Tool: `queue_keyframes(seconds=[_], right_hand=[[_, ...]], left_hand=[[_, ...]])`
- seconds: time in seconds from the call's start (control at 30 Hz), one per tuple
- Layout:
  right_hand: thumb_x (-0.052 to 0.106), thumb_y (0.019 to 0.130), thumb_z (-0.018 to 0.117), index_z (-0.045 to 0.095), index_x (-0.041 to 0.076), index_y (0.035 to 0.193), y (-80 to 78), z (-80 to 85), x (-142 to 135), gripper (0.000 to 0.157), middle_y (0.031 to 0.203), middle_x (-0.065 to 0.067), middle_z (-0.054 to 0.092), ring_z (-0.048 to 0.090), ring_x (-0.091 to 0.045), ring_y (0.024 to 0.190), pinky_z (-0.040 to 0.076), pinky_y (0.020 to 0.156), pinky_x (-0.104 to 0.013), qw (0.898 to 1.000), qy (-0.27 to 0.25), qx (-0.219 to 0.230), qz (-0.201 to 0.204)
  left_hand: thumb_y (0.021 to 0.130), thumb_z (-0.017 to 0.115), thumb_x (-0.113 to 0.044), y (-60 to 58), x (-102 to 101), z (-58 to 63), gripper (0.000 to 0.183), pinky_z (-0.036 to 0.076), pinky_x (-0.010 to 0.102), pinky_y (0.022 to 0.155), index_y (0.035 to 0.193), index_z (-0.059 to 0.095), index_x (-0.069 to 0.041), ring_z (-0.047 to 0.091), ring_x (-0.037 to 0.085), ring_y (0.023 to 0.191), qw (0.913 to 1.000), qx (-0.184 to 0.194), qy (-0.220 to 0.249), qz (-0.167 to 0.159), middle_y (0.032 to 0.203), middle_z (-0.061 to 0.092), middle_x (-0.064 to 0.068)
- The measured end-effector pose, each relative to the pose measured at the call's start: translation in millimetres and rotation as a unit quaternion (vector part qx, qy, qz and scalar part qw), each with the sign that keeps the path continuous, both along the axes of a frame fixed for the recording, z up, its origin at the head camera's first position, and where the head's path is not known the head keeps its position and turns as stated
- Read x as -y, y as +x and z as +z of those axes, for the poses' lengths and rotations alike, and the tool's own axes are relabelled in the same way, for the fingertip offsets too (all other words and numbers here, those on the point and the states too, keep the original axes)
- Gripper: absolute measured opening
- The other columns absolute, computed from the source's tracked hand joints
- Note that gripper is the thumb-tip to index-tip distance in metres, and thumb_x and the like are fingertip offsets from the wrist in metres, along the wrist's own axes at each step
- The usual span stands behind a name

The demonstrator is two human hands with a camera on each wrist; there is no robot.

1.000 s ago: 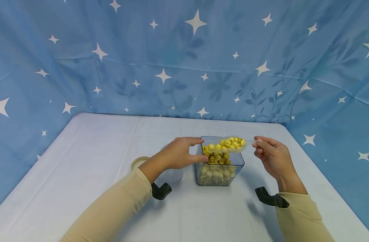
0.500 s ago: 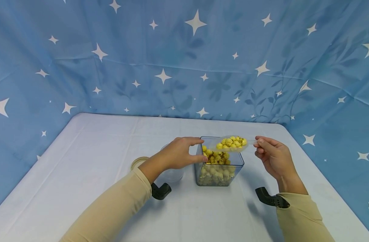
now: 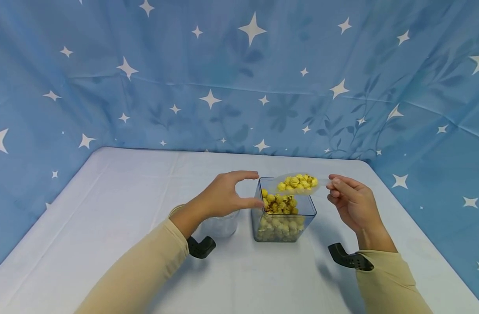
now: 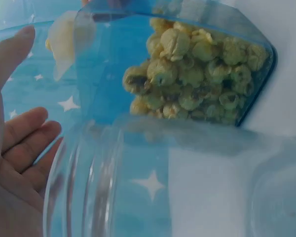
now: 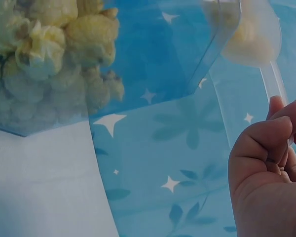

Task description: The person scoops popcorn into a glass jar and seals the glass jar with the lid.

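Note:
My right hand pinches the thin handle of a translucent plastic scoop between thumb and fingers. Heaped in the scoop is yellow popcorn, held over the back right of a clear square container. More popcorn partly fills that container. My left hand is at the container's left rim, thumb and fingers spread apart, holding nothing. Below the left hand stands a clear jar with a threaded neck, seen closely in the left wrist view and partly hidden by the hand in the head view.
A gold-rimmed lid lies left of the jar, mostly covered by my left forearm. White cloth covers the table. Behind it hangs a blue curtain with white stars.
My left hand has drawn off the container's rim, a little left and up. The loaded scoop has risen slightly and shifted within the area above the container, still in my right hand.

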State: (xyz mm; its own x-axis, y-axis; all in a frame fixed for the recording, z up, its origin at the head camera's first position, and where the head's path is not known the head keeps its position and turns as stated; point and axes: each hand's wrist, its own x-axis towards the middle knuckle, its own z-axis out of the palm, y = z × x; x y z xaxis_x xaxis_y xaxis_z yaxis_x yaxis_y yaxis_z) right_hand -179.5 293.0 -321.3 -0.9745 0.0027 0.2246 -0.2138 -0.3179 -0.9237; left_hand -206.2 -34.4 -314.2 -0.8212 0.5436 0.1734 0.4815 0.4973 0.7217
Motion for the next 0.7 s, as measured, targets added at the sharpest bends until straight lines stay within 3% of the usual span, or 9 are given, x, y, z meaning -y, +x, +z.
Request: queue_keyframes(seconds=[0.23, 0.43, 0.7], right_hand=[[0.002, 0.102, 0.056, 0.074, 0.006, 0.101, 2.5, 2.7, 12, 0.019, 0.084, -0.003, 0.071, 0.059, -0.008, 0.068, 0.053, 0.066, -0.019, 1.0, 0.015, 0.0, 0.003], [0.0, 0.102, 0.055, 0.073, 0.005, 0.103, 3.9, 5.3, 24, 0.019, 0.084, -0.004, 0.071, 0.061, -0.008, 0.068, 0.054, 0.066, -0.019, 1.0, 0.019, 0.005, 0.014], [0.0, 0.102, 0.054, 0.073, 0.005, 0.105, 3.2, 9.4, 35, 0.019, 0.086, -0.005, 0.072, 0.064, -0.008, 0.069, 0.056, 0.067, -0.018, 0.999, 0.031, -0.01, 0.03]], left_hand=[[0.085, 0.079, -0.044, 2.0, 20, -5.5, 0.07, 0.039, 0.049, 0.109, 0.146, 0.054, -0.021, 0.043, 0.02, 0.138, 0.9995, -0.014, 0.018, 0.022, 0.147, 0.05, -0.006], [0.082, 0.081, -0.046, 5.8, 36, -12.5, 0.072, 0.037, 0.055, 0.11, 0.144, 0.055, -0.022, 0.039, 0.022, 0.141, 0.9987, 0.0, 0.02, 0.048, 0.148, 0.049, -0.004], [0.081, 0.082, -0.043, 8.1, 50, -28.4, 0.073, 0.044, 0.056, 0.103, 0.144, 0.053, -0.019, 0.048, 0.038, 0.131, 0.9961, 0.018, 0.045, 0.075, 0.147, 0.05, -0.001]])
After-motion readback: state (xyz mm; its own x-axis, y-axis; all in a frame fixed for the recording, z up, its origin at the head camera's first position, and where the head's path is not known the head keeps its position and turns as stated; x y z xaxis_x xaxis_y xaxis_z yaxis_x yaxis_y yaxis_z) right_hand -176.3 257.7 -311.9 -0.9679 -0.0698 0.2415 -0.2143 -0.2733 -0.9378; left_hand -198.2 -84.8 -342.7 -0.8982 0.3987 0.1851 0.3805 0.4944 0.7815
